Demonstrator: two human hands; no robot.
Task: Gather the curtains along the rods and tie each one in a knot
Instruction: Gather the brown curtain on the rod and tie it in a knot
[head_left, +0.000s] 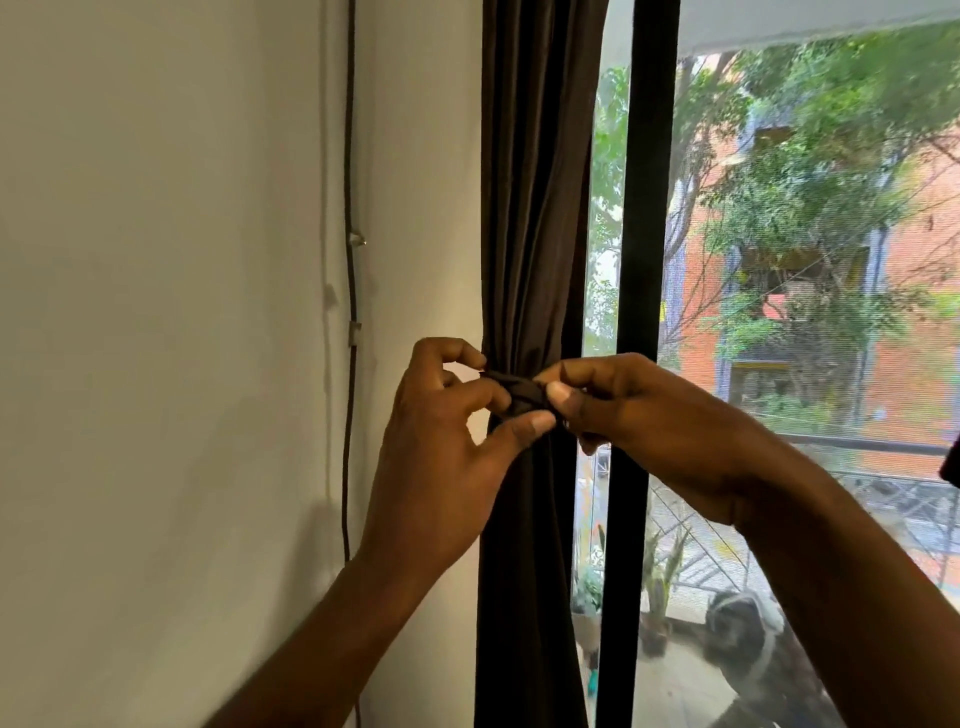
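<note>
A: Curtain loc?
B: Dark brown curtain (530, 208) hangs bunched btw white wall (156, 312) & black window frame (644, 208), cinched mid-height into a knot (522, 397).
A: Hands?
B: L hand (441, 457) pinches knot from left, thumb under, fingers curled. R hand (649, 421) pinches it from right w/ thumb + forefinger.
A: Else?
B: Dark cable (352, 156) clipped down the wall, left of curtain.

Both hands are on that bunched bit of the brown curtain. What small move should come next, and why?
Probably a short outward pull with both hands to snug the knot. The curtain is already gathered narrow beside the window frame, and the left hand and right hand each pinch the knot from opposite sides; it looks loosely bunched.
</note>
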